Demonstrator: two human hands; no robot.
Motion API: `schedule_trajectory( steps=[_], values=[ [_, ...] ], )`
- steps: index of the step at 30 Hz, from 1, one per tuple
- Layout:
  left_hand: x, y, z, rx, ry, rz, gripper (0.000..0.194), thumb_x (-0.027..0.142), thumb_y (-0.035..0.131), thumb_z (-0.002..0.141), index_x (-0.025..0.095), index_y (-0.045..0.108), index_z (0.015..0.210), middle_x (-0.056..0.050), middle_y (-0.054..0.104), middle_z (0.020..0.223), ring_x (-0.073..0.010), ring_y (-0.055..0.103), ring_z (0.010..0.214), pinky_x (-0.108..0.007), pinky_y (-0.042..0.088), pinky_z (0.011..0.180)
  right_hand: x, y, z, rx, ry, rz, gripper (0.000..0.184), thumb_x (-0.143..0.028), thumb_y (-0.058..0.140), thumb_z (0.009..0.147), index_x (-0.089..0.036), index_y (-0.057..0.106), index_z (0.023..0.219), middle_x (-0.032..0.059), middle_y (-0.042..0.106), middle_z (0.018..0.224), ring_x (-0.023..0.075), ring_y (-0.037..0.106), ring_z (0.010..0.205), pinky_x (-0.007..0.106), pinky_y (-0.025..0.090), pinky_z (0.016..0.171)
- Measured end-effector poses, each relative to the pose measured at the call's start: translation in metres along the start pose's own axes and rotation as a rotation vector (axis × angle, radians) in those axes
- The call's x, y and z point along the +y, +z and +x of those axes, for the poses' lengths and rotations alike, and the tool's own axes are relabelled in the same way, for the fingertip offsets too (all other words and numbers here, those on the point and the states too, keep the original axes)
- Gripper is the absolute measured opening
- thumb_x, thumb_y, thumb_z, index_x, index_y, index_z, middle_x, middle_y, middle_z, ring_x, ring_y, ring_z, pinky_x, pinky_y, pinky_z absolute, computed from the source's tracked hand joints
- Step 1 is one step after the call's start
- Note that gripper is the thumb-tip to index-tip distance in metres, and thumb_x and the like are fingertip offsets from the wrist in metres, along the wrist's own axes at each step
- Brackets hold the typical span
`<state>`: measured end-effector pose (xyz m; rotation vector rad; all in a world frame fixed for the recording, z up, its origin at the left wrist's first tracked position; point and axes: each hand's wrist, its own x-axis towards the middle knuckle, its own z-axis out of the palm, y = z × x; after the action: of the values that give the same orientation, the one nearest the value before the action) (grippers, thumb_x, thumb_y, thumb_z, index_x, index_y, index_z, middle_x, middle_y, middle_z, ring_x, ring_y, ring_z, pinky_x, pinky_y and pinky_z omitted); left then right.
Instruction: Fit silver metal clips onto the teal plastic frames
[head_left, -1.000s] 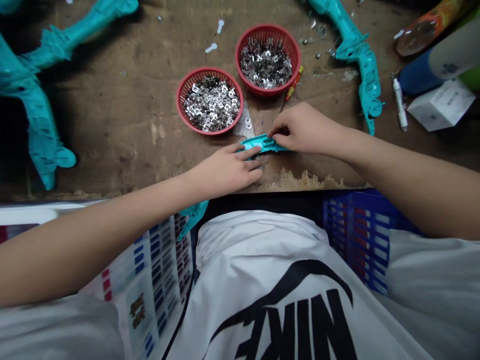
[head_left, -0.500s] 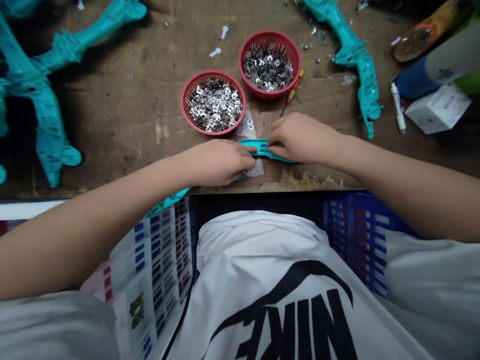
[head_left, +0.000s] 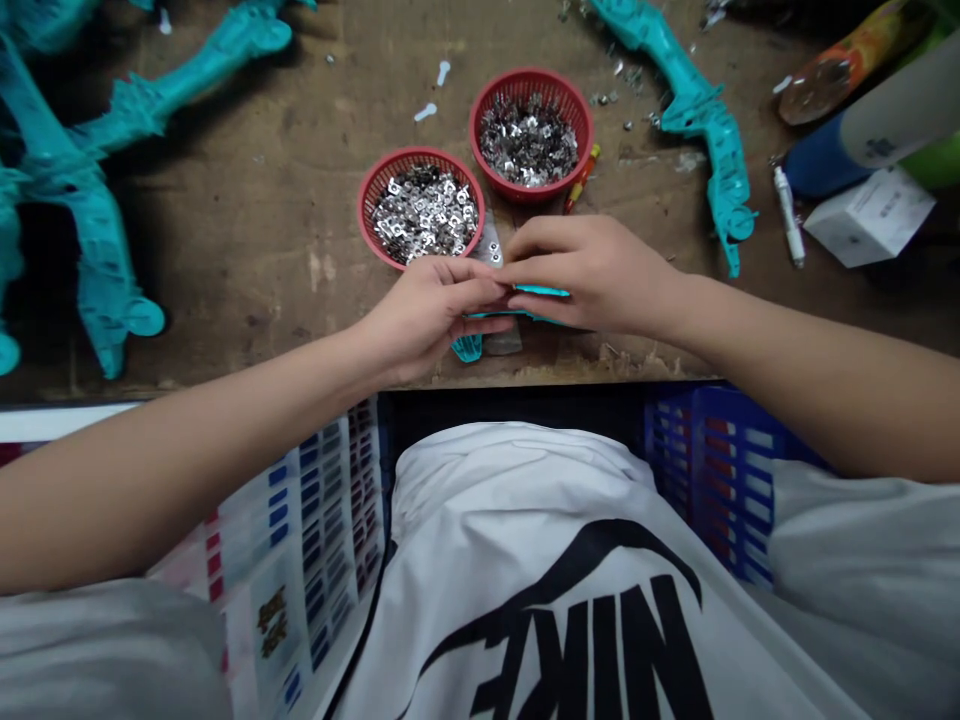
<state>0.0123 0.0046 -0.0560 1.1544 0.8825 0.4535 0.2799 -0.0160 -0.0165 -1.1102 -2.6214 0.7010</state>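
My left hand (head_left: pixel 439 312) is in a pinch at the table's near edge, its thumb and forefinger tips meeting the fingertips of my right hand (head_left: pixel 596 272). Whatever sits between these fingertips is too small or hidden to make out. Beneath both hands lies a turquoise plastic part (head_left: pixel 466 348), mostly covered by the fingers. A clear plastic piece (head_left: pixel 504 343) lies under it. Just beyond my left hand stands a red basket (head_left: pixel 365 222) of small metal clips (head_left: pixel 427 212). Another red basket (head_left: pixel 475 135) with metal clips is farther back.
Turquoise plastic parts (head_left: pixel 112 260) are piled at the left, and another long one (head_left: pixel 724 150) lies at the right. A yellow-red screwdriver (head_left: pixel 582 180) is beside the back basket. At far right are a pen (head_left: pixel 789 215), a white box (head_left: pixel 870 215) and bottles (head_left: pixel 821 158).
My left hand has turned and lifted off the turquoise part, its fingertips now together with those of my right hand. My right hand has shifted slightly left.
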Motion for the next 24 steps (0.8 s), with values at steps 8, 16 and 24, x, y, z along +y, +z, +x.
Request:
schedule_trajectory(
  steps=[8,16,24],
  values=[
    [-0.005,-0.008,0.001,-0.041,0.320,0.637,0.035,0.039,0.072,0.121,0.024,0.095,0.143,-0.015,0.094,0.156,-0.0403,0.088,0.154,-0.064,0.073,0.137,0.017,-0.009,0.004,0.028,0.247,-0.011,0.050,-0.053,0.056,0.132,-0.032,0.098,0.150,0.0116,0.091,0.156,0.0360,0.085,0.144,0.049,0.065,0.125],
    [-0.033,-0.009,0.001,-0.299,0.602,1.399,0.041,0.024,0.056,0.126,0.014,0.090,0.146,-0.024,0.086,0.169,-0.0425,0.071,0.177,-0.062,0.068,0.142,0.052,0.005,0.005,-0.190,0.197,0.142,0.036,-0.035,0.071,0.117,-0.027,0.102,0.134,0.0096,0.099,0.139,0.0293,0.089,0.131,0.044,0.063,0.125],
    [-0.032,-0.009,0.006,-0.306,0.579,1.361,0.044,0.024,0.052,0.128,0.018,0.094,0.140,-0.021,0.089,0.158,-0.0397,0.077,0.169,-0.059,0.067,0.141,0.060,0.029,0.004,-0.238,0.014,0.094,0.041,-0.037,0.062,0.128,-0.024,0.098,0.140,0.0117,0.090,0.145,0.0306,0.083,0.132,0.046,0.062,0.117]
  ],
)
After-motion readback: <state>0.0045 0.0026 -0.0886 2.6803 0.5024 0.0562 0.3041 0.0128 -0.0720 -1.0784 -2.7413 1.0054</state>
